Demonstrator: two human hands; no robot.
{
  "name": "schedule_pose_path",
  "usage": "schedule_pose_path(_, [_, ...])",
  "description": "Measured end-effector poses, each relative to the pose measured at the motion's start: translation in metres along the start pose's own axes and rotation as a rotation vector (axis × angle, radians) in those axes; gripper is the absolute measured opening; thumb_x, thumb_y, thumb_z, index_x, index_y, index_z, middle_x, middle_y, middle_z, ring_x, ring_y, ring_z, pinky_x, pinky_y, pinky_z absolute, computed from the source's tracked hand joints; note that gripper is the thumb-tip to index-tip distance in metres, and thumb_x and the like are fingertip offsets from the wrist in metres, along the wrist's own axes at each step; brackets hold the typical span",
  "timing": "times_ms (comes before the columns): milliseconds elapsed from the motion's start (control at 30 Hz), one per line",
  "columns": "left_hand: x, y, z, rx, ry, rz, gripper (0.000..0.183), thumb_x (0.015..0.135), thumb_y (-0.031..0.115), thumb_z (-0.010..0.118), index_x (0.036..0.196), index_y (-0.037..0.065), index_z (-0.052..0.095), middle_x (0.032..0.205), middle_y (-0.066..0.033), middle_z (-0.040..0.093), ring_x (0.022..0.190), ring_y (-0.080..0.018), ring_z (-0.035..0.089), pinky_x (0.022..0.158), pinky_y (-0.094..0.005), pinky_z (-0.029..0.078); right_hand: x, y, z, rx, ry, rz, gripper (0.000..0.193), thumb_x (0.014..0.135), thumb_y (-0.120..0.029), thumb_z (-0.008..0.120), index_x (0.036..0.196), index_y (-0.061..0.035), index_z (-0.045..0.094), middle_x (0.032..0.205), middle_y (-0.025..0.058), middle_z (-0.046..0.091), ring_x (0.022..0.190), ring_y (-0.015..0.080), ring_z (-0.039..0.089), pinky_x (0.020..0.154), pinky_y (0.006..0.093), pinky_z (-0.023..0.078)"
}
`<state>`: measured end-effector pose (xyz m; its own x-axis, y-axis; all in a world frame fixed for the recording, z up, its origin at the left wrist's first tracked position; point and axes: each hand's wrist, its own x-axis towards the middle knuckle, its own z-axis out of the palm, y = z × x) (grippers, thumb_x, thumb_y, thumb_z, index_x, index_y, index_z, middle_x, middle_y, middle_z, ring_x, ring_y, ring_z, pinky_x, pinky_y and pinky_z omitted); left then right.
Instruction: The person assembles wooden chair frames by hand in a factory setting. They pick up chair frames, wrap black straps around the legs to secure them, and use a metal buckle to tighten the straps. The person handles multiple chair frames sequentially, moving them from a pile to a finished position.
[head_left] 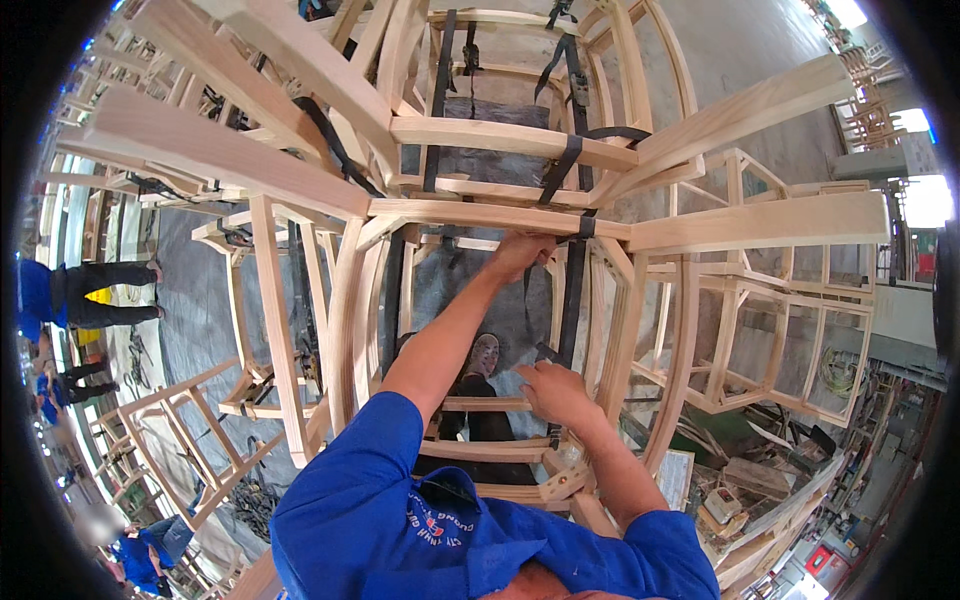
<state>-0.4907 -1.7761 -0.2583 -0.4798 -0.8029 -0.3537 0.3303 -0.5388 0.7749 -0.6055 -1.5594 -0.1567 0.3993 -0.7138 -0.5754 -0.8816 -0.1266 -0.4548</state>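
Head view: the left hand (522, 257) curls just beneath a straight, pale wooden rail (470, 211), the right hand (560, 392) bent-fingered lower down; whether either grip is fully closed or holding anything, I cannot tell. Beside both, a long black fabric strap (572, 300) runs along the pale wooden frame (760, 222) ahead, probably to cinch its joints; the wood looks smooth, unpainted.

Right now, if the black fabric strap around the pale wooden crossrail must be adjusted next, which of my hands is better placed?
Probably your left hand: it is up at the pale wooden crossrail, close beside the black fabric strap. Your right hand is lower in the picture, farther from it.
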Motion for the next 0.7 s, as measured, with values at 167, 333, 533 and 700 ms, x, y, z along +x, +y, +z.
schedule_pose_path(167, [-0.004,0.007,-0.007,-0.048,-0.082,-0.009,0.016,0.085,0.006,0.068,0.097,0.010,0.058,0.082,-0.0014,0.061,0.073,-0.0135,0.057,0.064,-0.0311,0.047,0.001,0.018,0.017,0.156,0.205,0.027,0.030,0.095,-0.024,0.060,0.122,-0.0120,0.065,0.103,0.0168,0.066,0.099,0.0389,0.066,0.084,0.0503,0.054])
schedule_pose_path(333, [-0.002,0.019,-0.005,0.120,-0.145,-0.012,0.023,0.093,0.011,0.071,0.110,0.010,0.056,0.090,-0.0029,0.064,0.080,-0.0150,0.064,0.069,-0.0339,0.056,0.012,0.004,-0.006,0.275,0.201,0.071,0.032,0.095,-0.025,0.061,0.125,-0.0131,0.062,0.105,0.0166,0.065,0.099,0.0398,0.065,0.081,0.0519,0.053])
schedule_pose_path(533, [0.004,0.029,-0.006,0.228,-0.197,-0.039,0.026,0.095,0.018,0.073,0.113,0.010,0.056,0.088,-0.0005,0.063,0.078,-0.0122,0.065,0.062,-0.0301,0.056,0.013,0.000,0.003,0.190,0.144,-0.020,0.034,0.094,-0.024,0.062,0.126,-0.0118,0.060,0.102,0.0164,0.064,0.097,0.0380,0.066,0.078,0.0507,0.053])
schedule_pose_path(700, [0.007,0.003,-0.008,0.166,-0.107,0.104,0.025,0.092,0.018,0.074,0.109,0.011,0.058,0.082,0.0007,0.061,0.066,-0.0087,0.060,0.050,-0.0260,0.049,0.015,-0.001,-0.003,0.171,0.132,-0.020,0.031,0.092,-0.021,0.064,0.122,-0.0107,0.062,0.098,0.0151,0.064,0.094,0.0373,0.067,0.076,0.0504,0.054])
